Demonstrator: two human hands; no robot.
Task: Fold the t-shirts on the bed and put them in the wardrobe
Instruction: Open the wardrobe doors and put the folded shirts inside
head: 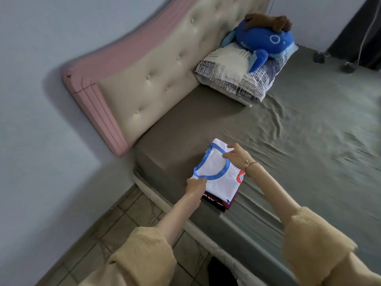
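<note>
The left hand point(195, 185) pinches the near-left corner of the folded white t-shirt point(221, 178), probably to keep its blue-trimmed neckline square. The shirt rests on a dark red folded garment point(219, 204) at the near edge of the bed point(309, 141), seemingly a stack of 2 built for carrying. The right hand point(235, 154) pinches the far edge, steadying the fold.
</note>
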